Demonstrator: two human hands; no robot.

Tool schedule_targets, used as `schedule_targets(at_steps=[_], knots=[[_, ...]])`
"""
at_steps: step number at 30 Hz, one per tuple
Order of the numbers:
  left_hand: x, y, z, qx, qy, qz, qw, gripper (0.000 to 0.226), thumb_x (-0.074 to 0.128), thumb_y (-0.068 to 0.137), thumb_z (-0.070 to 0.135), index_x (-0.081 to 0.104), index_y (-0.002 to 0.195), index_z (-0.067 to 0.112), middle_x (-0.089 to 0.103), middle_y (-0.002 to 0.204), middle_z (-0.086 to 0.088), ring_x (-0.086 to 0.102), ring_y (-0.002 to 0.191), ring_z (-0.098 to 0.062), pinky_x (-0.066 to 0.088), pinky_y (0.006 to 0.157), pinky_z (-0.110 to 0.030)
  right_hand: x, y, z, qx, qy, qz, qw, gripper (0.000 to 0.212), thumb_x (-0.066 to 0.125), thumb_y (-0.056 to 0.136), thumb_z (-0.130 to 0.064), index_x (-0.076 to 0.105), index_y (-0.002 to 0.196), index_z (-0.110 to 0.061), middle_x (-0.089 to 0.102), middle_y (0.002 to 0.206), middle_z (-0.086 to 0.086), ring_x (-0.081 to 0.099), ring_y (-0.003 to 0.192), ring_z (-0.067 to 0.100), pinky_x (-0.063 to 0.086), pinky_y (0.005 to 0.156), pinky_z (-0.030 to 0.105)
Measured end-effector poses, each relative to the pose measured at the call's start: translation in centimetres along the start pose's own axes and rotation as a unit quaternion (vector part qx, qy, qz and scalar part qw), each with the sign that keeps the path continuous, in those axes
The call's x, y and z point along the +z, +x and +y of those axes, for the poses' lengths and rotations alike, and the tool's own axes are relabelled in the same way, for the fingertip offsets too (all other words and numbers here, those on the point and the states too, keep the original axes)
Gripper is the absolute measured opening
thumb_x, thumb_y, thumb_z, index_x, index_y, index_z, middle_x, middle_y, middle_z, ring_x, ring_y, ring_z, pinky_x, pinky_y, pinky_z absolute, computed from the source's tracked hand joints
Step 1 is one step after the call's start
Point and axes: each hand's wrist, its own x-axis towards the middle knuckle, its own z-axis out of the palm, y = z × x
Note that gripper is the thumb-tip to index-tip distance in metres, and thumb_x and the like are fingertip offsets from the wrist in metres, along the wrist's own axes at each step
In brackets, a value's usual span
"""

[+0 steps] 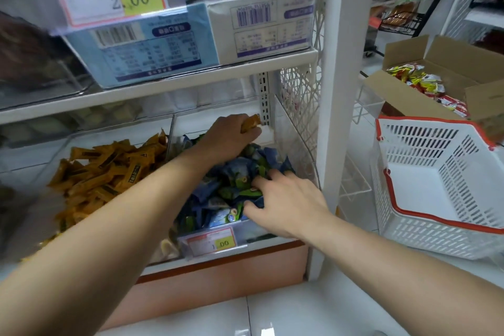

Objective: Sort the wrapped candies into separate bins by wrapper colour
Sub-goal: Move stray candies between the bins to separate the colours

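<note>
An orange candy point(251, 122) is gripped in the left hand point(229, 133) at the back of the blue-and-green bin point(259, 232).
It is best lifted clear and released over the orange pile point(103, 174) just left of that bin, while the blue and green candies point(231, 183) are steadied by the right hand point(286, 199), fingers spread, nothing visibly grasped. Deeper strays are hidden; wrapper print is blurred.

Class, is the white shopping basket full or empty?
Empty: the white basket shows a bare floor, nothing lying inside.
</note>
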Motion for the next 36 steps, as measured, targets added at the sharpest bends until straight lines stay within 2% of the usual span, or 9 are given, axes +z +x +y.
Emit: schedule_targets(at_steps=[5, 11, 15, 17, 19, 22, 26, 32, 36], knots=[[-5.4, -8.9, -0.6, -0.021, -0.032, -0.015, 0.999, 0.035, 0.039, 0.094, 0.063, 0.049, 0.083, 0.031, 0.06, 0.08, 0.002, 0.056, 0.075, -0.016, 0.041, 0.069, -0.038, -0.9, -0.3, -0.3, -0.017, 0.004, 0.007, 1.0, 0.052, 0.038, 0.085, -0.063, 0.062, 0.12, -0.033, 0.061, 0.114, -0.001, 0.057, 0.105, 0.025, 0.048, 0.076, 0.034], [-11.3, -17.0, -5.8, -0.051, 0.185, 0.066, 0.979, 0.042, 0.057, 0.092, 0.055, 0.064, 0.122, 0.026, 0.072, 0.106, -0.002, 0.067, 0.094, -0.023, 0.053, 0.073, -0.036, -4.7, -3.2, -0.5, -0.04, 0.107, 0.009, 0.993, 0.038, 0.053, 0.09, -0.053, 0.065, 0.119, -0.031, 0.057, 0.12, -0.011, 0.053, 0.114, 0.012, 0.047, 0.092, 0.033], [-13.2, -19.4, -7.7, -0.156, 0.278, 0.074, 0.945, 0.051, 0.064, 0.087, 0.054, 0.061, 0.129, 0.024, 0.068, 0.117, -0.013, 0.063, 0.104, -0.034, 0.054, 0.079, -0.042, -7.2, -7.4, 0.3, 0.015, 0.182, 0.073, 0.98, 0.017, 0.061, 0.085, -0.045, 0.071, 0.093, -0.033, 0.063, 0.099, -0.017, 0.06, 0.096, 0.006, 0.049, 0.081, 0.031], [-12.6, -19.6, -6.5, -0.127, 0.3, 0.108, 0.939, 0.054, 0.065, 0.087, 0.051, 0.059, 0.131, 0.02, 0.065, 0.118, -0.016, 0.06, 0.108, -0.036, 0.053, 0.084, -0.047, -7.8, -9.1, 1.2, 0.058, 0.214, 0.128, 0.967, 0.005, 0.07, 0.083, -0.036, 0.068, 0.079, -0.032, 0.064, 0.088, -0.015, 0.06, 0.087, 0.004, 0.046, 0.073, 0.027], [-11.1, -19.1, -3.7, -0.061, 0.26, 0.121, 0.956, 0.046, 0.062, 0.089, 0.049, 0.063, 0.126, 0.021, 0.065, 0.117, -0.009, 0.059, 0.109, -0.029, 0.053, 0.085, -0.043, -8.1, -9.9, 2.2, 0.109, 0.228, 0.173, 0.952, 0.011, 0.074, 0.081, -0.033, 0.063, 0.077, -0.031, 0.062, 0.086, -0.014, 0.059, 0.083, 0.005, 0.042, 0.068, 0.021], [-7.5, -17.3, 1.1, 0.032, 0.137, 0.039, 0.989, 0.037, 0.058, 0.091, 0.047, 0.065, 0.12, 0.026, 0.064, 0.115, 0.004, 0.06, 0.105, -0.016, 0.053, 0.086, -0.034, -7.9, -9.7, 3.8, 0.178, 0.24, 0.2, 0.933, 0.029, 0.075, 0.081, -0.039, 0.056, 0.101, -0.027, 0.057, 0.101, -0.01, 0.056, 0.089, 0.011, 0.039, 0.072, 0.027], [-2.2, -13.1, 5.4, 0.076, 0.058, -0.046, 0.994, 0.039, 0.062, 0.092, 0.043, 0.062, 0.126, 0.024, 0.067, 0.123, 0.004, 0.061, 0.111, -0.014, 0.051, 0.092, -0.031, -7.0, -8.2, 4.6, 0.187, 0.278, 0.158, 0.929, 0.07, 0.074, 0.082, -0.046, 0.043, 0.14, -0.022, 0.051, 0.131, -0.005, 0.056, 0.109, 0.015, 0.047, 0.088, 0.035], [4.0, -6.9, 6.2, -0.013, -0.048, -0.192, 0.98, 0.06, 0.069, 0.083, 0.057, 0.057, 0.134, 0.027, 0.059, 0.135, 0.005, 0.057, 0.116, -0.015, 0.042, 0.083, -0.025, -5.0, -5.8, 5.3, 0.205, 0.309, 0.095, 0.924, 0.09, 0.077, 0.074, -0.057, 0.037, 0.143, -0.015, 0.05, 0.142, 0.005, 0.048, 0.13, 0.025, 0.044, 0.103, 0.044], [6.1, -4.6, 4.5, -0.009, 0.004, -0.296, 0.955, 0.071, 0.069, 0.081, 0.061, 0.045, 0.143, 0.034, 0.049, 0.145, 0.009, 0.048, 0.13, -0.016, 0.036, 0.084, -0.016, -2.7, -4.8, 6.0, 0.231, 0.291, 0.068, 0.926, 0.078, 0.078, 0.075, -0.051, 0.043, 0.131, -0.008, 0.055, 0.131, 0.01, 0.053, 0.12, 0.029, 0.046, 0.091, 0.037]])
